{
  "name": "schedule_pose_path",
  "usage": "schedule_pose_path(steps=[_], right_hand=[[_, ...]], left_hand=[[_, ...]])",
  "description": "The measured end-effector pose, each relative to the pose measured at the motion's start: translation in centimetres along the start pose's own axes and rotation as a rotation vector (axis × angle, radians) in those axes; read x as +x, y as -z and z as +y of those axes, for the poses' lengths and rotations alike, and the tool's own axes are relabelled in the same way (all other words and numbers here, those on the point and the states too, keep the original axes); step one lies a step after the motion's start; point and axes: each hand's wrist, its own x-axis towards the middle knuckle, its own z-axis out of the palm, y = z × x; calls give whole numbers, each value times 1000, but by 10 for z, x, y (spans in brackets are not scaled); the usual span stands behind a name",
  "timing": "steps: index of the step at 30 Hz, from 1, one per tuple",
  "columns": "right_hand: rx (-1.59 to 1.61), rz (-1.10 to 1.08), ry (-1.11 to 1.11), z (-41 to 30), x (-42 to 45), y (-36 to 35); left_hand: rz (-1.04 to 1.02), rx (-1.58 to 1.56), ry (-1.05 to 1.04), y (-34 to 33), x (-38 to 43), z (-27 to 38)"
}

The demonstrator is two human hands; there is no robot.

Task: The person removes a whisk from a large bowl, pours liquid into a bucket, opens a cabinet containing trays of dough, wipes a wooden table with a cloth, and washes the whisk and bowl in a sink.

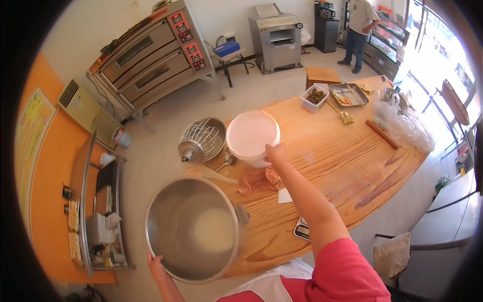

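Observation:
My left hand (156, 266) grips the near left rim of a large stainless steel mixing bowl (169, 219). The bowl tilts towards me, and pale, cream-coloured matter (215, 230) shows at its bottom. Out at arm's length, my right hand (276, 154) holds the right side of a round white plastic bucket (253, 136). Whether the pale surface in it is its contents or its bottom, I cannot tell. Just this side of the bucket lies a crumpled reddish-brown cloth (260, 181). A wire whisk attachment (202, 136) rests in a metal bowl (220, 130) to its left.
A kitchen scale (302, 229) lies partly under my right forearm. Further along the wooden table (339, 151) are a plastic tub of dark greens (316, 96), a metal tray (353, 100), a rolling pin (382, 134) and plastic bags (411, 124). A person (358, 34) stands beyond, near a deck oven (151, 60).

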Motion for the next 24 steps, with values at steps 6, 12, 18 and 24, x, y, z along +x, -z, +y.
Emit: schedule_pose_path(steps=[6, 12, 18, 24], right_hand=[[-55, -6, 459, 46, -64, 73], [-94, -55, 164, 19, -197, 132], [-235, -122, -6, 36, -227, 129], [-924, -6, 714, 35, -255, 104]], left_hand=[[17, -134, 192, -10, -21, 8], [0, -290, 179, 1, -49, 0], [28, -341, 164, 37, -67, 3], [6, -300, 169, 71, -81, -8]])
